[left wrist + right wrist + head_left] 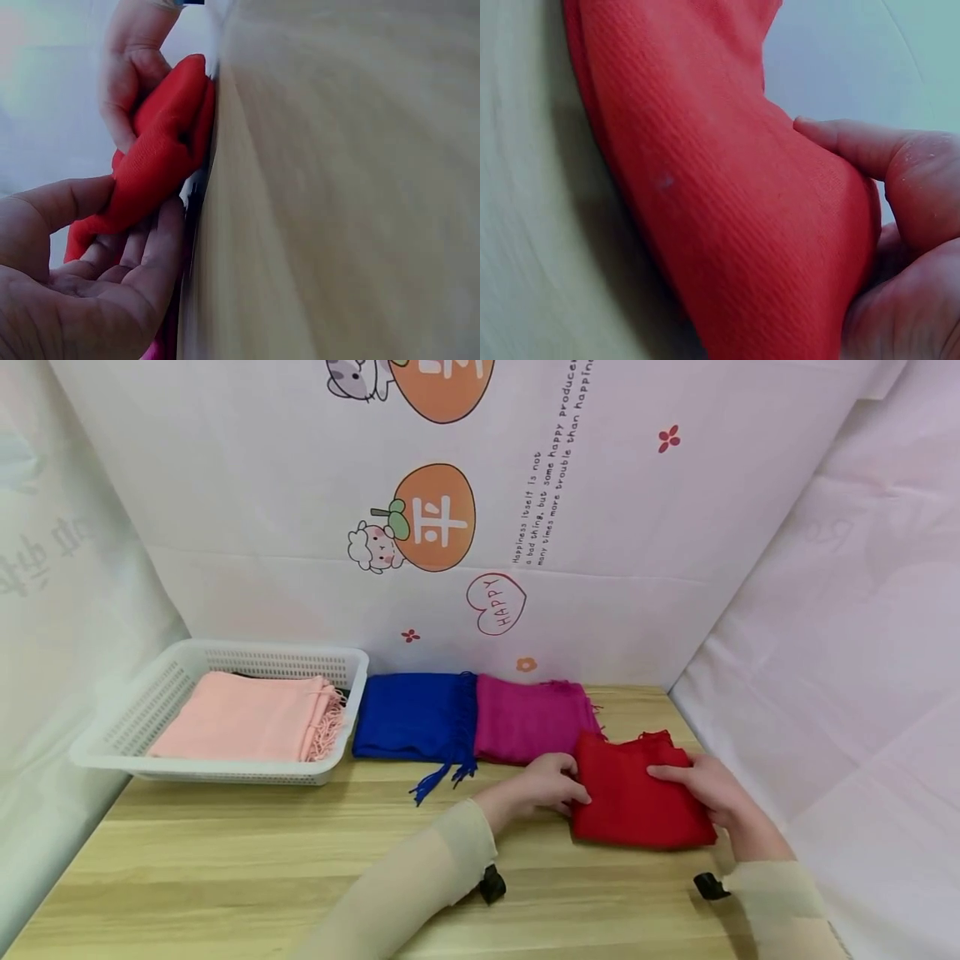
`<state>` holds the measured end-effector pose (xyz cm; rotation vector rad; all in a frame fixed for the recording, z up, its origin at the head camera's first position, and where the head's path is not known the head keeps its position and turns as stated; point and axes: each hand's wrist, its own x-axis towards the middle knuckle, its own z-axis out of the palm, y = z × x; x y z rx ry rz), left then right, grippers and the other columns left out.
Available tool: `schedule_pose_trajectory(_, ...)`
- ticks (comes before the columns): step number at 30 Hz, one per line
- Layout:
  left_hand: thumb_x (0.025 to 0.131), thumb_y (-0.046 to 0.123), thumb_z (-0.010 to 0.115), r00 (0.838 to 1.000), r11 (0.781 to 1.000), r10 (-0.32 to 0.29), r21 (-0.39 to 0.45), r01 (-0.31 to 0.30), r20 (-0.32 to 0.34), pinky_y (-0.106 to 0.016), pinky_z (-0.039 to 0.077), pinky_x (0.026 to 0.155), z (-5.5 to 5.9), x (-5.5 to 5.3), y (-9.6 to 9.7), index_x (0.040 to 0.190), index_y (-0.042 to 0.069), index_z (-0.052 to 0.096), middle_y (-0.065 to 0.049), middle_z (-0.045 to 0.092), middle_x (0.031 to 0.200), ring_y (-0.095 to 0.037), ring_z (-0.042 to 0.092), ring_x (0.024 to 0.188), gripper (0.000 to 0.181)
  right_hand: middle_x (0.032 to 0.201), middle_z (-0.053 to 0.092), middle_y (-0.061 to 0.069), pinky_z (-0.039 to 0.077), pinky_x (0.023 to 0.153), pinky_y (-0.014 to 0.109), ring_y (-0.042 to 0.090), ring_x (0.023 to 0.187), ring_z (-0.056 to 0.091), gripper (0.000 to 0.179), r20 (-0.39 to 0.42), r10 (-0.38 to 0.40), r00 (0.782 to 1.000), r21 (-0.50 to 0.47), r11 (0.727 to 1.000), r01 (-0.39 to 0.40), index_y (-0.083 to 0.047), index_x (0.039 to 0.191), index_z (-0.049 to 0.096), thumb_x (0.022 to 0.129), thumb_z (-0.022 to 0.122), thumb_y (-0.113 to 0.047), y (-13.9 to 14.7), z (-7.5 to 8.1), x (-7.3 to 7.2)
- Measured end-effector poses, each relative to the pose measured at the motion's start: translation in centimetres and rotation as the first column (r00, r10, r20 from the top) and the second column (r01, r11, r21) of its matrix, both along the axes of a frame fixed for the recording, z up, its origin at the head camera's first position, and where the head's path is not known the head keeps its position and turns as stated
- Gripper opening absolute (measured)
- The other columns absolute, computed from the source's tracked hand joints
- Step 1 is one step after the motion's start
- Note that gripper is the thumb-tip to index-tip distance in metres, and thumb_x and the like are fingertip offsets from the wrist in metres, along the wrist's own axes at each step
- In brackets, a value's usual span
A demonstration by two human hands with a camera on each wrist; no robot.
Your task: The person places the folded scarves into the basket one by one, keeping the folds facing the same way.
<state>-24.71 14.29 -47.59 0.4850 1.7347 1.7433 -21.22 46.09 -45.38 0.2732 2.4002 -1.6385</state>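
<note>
Both hands hold a folded red scarf [637,793] by its two sides, at the right of the wooden table. My left hand [546,782] grips the left edge, thumb on top; in the left wrist view its fingers [142,251] reach underneath. The opposite edge is held by my right hand [708,785], with its thumb [847,141] on the cloth and the other fingers mostly hidden. Just behind the red scarf lies a folded magenta scarf [532,720], and left of that a folded blue scarf [412,714] with fringe hanging toward the front.
A white perforated basket [225,768] at the back left holds a folded pink scarf [240,717] with something dark beneath it. A printed white cloth [615,610] stands behind the table [247,877], and white sheets close off both sides.
</note>
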Motion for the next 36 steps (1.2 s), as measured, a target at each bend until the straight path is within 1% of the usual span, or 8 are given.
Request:
schedule_pose_trajectory(3,0.091,-0.003,0.081,1.000,1.000,0.012,-0.006,-0.012,0.008,-0.040,0.066,0.070,0.0,-0.3,-0.7,0.094,0.007,0.055,-0.010,0.067,0.099,-0.020,0.070,0.080,0.028,0.106,0.078,0.005,0.068,0.081,0.049,0.027,0.091,0.080,0.065,0.000,-0.006,1.000,-0.038,0.999,0.006,0.005,0.150,0.049,0.105,0.081,-0.029,-0.8,0.1,-0.3)
schedule_pose_trajectory(5,0.093,-0.001,0.081,1.000,1.000,0.022,-0.016,-0.022,0.008,-0.039,0.066,0.070,0.0,-0.4,-1.1,0.096,0.007,0.056,-0.009,0.068,0.099,-0.020,0.070,0.081,0.026,0.106,0.078,0.005,0.068,0.081,0.049,0.027,0.092,0.080,0.063,-0.005,-0.009,1.000,-0.046,0.999,0.009,0.005,0.148,0.051,0.104,0.081,-0.029,-1.4,0.2,-0.4)
schedule_pose_trajectory(11,0.099,0.007,0.080,0.999,0.998,0.046,-0.036,-0.046,0.011,-0.038,0.065,0.072,0.1,-0.9,-2.2,0.097,0.007,0.059,-0.008,0.068,0.099,-0.019,0.067,0.083,0.021,0.109,0.078,0.007,0.068,0.081,0.048,0.027,0.093,0.080,0.069,-0.013,-0.019,1.000,-0.023,1.000,0.019,0.006,0.150,0.050,0.103,0.083,-0.033,-2.9,0.4,-0.6)
schedule_pose_trajectory(15,0.103,0.014,0.080,0.998,0.997,0.066,-0.042,-0.065,0.019,-0.041,0.066,0.075,0.0,-1.2,-3.0,0.099,0.007,0.060,-0.009,0.069,0.102,-0.021,0.068,0.086,0.022,0.111,0.077,0.007,0.068,0.083,0.048,0.027,0.094,0.080,0.072,0.001,-0.007,1.000,-0.047,0.999,0.007,0.007,0.153,0.046,0.104,0.082,-0.031,-3.7,0.6,-0.8)
schedule_pose_trajectory(19,0.104,0.015,0.078,0.997,0.996,0.081,-0.036,-0.080,0.012,-0.045,0.068,0.078,0.0,-1.5,-3.9,0.100,0.005,0.061,-0.011,0.072,0.106,-0.023,0.071,0.088,0.021,0.112,0.077,0.007,0.068,0.083,0.048,0.026,0.095,0.080,0.068,0.003,0.009,1.000,-0.068,0.998,-0.008,0.007,0.151,0.047,0.106,0.080,-0.030,-4.4,0.5,-0.9)
schedule_pose_trajectory(23,0.105,0.016,0.078,0.996,0.996,0.085,-0.032,-0.086,-0.005,-0.044,0.067,0.079,0.1,-1.7,-5.2,0.100,0.005,0.060,-0.012,0.073,0.107,-0.024,0.072,0.087,0.021,0.110,0.077,0.006,0.068,0.083,0.045,0.025,0.095,0.080,0.060,-0.004,0.012,1.000,-0.078,0.997,-0.012,0.005,0.144,0.054,0.105,0.081,-0.032,-5.2,0.5,-1.1)
schedule_pose_trajectory(30,0.104,0.015,0.077,0.994,0.994,0.105,-0.016,-0.105,-0.015,-0.040,0.066,0.078,0.3,-2.3,-7.2,0.100,0.005,0.060,-0.012,0.073,0.105,-0.023,0.071,0.086,0.020,0.108,0.079,0.007,0.068,0.085,0.046,0.026,0.096,0.081,0.051,0.009,0.037,0.999,-0.163,0.986,-0.035,0.005,0.136,0.061,0.103,0.084,-0.025,-6.6,0.8,-1.6)
schedule_pose_trajectory(36,0.103,0.013,0.076,0.991,0.991,0.134,-0.005,-0.134,-0.017,-0.036,0.063,0.073,-0.2,-3.1,-8.6,0.096,0.008,0.056,-0.009,0.069,0.097,-0.021,0.067,0.082,0.022,0.110,0.080,0.010,0.067,0.088,0.047,0.027,0.099,0.081,0.045,0.057,0.112,0.992,-0.245,0.965,-0.095,0.006,0.135,0.060,0.104,0.081,-0.019,-7.6,0.6,-1.9)
